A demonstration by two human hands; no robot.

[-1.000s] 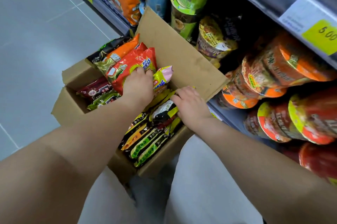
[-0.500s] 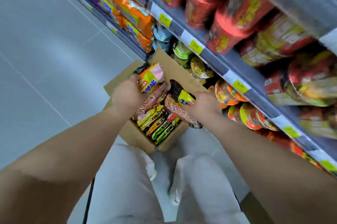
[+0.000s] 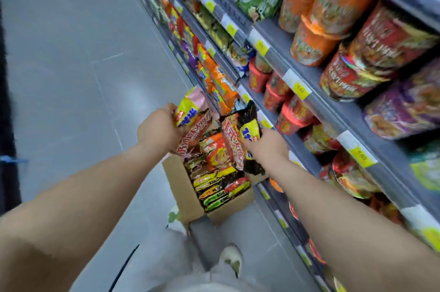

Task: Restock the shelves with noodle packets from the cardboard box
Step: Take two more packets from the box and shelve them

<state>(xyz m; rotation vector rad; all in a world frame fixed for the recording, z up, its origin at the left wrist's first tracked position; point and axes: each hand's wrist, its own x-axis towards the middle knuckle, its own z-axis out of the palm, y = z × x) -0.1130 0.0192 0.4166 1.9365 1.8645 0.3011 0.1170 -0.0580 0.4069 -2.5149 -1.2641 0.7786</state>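
The lifting-out step is judged to be in hand: packets are held above the cardboard box [image 3: 183,194] and are not yet placed on the shelves [image 3: 316,106]. The box stands open on the floor [image 3: 71,77], close against the bottom edge of the shelving, and many more packets [image 3: 214,187] are seen packed on edge inside it.

The left hand [image 3: 159,131] is curled round two packets, a yellow-and-pink packet [image 3: 190,107] on top and a red-brown packet [image 3: 197,132] beneath it, held over the box's far-left corner. The right hand [image 3: 267,146] is clamped on another pair, a black-and-yellow packet [image 3: 247,125] and a red packet [image 3: 234,146], which hang over the box's shelf-side edge. How the fingers lie behind the wrappers cannot be told.

The shelves nearest the hands are filled with cup noodles [image 3: 316,37]; flat orange packets [image 3: 225,87] are seen further along a lower shelf, beyond the box. The next move is therefore judged to call for the four packets to be carried towards that far stretch. Each would be matched to its own row — the price labels are too blurred to be read — and slid in without the grip on the slippery wrappers being loosened.
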